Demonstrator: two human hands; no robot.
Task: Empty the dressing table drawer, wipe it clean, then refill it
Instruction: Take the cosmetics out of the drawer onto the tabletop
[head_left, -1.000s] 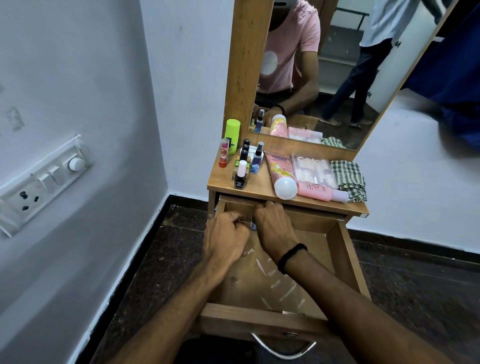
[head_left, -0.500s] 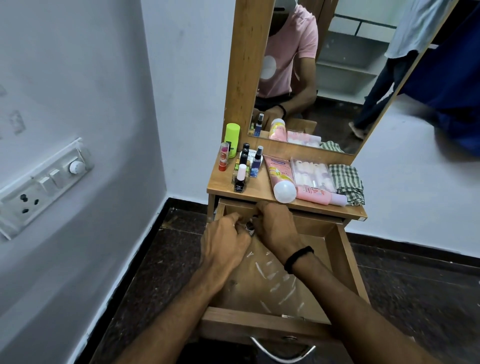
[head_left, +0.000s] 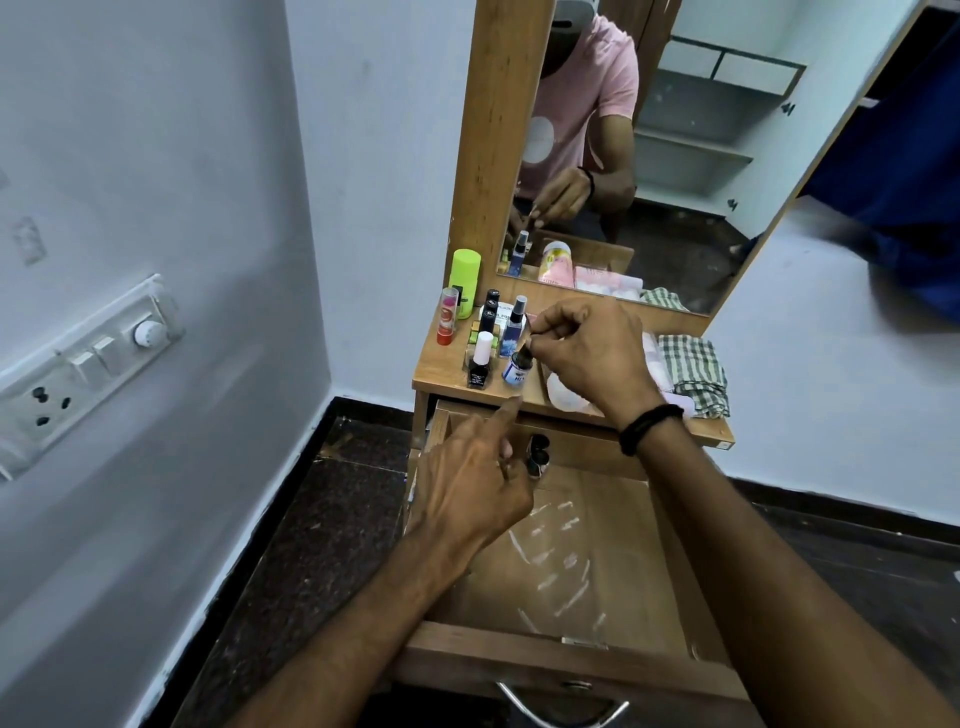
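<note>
The drawer (head_left: 493, 649) stands pulled out and nearly bare. At its back are two small dark bottles (head_left: 537, 454), just beside the left hand (head_left: 467, 493). That hand's index finger points forward and the rest curl; I cannot tell whether its grip holds anything. Above the drawer, the right hand (head_left: 587, 358) pinches the cap of a small blue bottle (head_left: 516, 371) at the tabletop (head_left: 441, 371). It is best set upright beside the black nail polish (head_left: 479, 366) and released only once it stands steady.

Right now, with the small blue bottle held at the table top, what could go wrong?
The right hand pinches the small blue bottle by its cap, close beside the white-capped nail polish: either might topple. The left hand hovers near dark bottles at the back of the drawer and could knock them.
</note>
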